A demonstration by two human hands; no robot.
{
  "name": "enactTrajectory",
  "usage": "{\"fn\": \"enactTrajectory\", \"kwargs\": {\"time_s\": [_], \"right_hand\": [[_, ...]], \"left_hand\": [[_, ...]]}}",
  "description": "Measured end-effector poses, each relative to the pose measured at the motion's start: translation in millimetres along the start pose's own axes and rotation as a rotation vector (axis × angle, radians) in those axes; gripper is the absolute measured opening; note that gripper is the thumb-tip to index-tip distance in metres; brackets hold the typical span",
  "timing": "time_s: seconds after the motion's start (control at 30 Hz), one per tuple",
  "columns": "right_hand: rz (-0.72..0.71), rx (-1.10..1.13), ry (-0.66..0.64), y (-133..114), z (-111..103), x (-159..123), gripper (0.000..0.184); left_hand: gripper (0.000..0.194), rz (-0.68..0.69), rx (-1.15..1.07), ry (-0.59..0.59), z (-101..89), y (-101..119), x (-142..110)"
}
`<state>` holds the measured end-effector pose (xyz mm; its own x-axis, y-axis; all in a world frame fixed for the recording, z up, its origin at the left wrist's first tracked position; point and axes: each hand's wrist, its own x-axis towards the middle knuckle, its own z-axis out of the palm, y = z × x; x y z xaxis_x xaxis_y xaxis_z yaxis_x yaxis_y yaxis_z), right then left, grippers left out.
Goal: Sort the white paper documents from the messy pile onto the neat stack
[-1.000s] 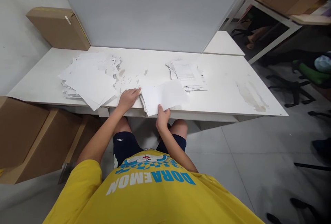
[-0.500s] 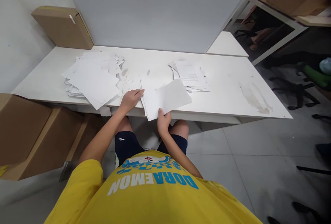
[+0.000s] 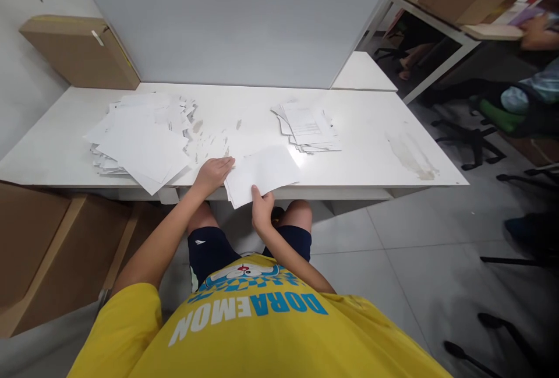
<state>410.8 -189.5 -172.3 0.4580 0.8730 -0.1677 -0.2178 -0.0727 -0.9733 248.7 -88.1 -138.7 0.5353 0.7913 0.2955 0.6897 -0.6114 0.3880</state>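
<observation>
A small stack of white sheets [image 3: 262, 173] lies at the near edge of the white table [image 3: 375, 162], hanging a little over it. My right hand [image 3: 261, 212] pinches the stack's near edge from below the table line. My left hand [image 3: 213, 174] lies on the table with its fingers flat against the stack's left edge. A big loose pile of white paper [image 3: 137, 139] spreads to the left. A smaller pile of printed sheets [image 3: 308, 127] sits behind and to the right of the stack.
Brown cardboard boxes stand at the back left [image 3: 78, 52] and under the table's left end [image 3: 39, 244]. A grey partition [image 3: 236, 17] backs the table. Office chairs [image 3: 476, 133] and another person's hand [image 3: 535, 31] on a neighbouring desk are at the right.
The sheet my right hand held raised has come down flat onto the stack. Both hands stay at the stack; the view shifted slightly.
</observation>
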Motion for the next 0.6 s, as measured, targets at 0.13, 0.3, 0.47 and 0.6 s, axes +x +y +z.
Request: {"fn": "enactTrajectory", "kwargs": {"time_s": [0.13, 0.3, 0.47, 0.6], "right_hand": [[0.015, -0.011, -0.023, -6, 1, 3, 0.052], [0.052, 0.044, 0.072, -14, -16, 6, 0.045], [-0.118, 0.049, 0.182, -75, -60, 74, 0.039], [-0.110, -0.180, -0.035, -147, -90, 168, 0.028]], "left_hand": [[0.040, 0.004, -0.033, 0.024, -1.3, 2, 0], [0.040, 0.012, -0.026, 0.074, -3.6, 0, -6], [0.041, 0.053, 0.030, 0.114, -10.5, -2, 0], [0.031, -0.029, -0.055, 0.347, -43.6, 68, -11]]}}
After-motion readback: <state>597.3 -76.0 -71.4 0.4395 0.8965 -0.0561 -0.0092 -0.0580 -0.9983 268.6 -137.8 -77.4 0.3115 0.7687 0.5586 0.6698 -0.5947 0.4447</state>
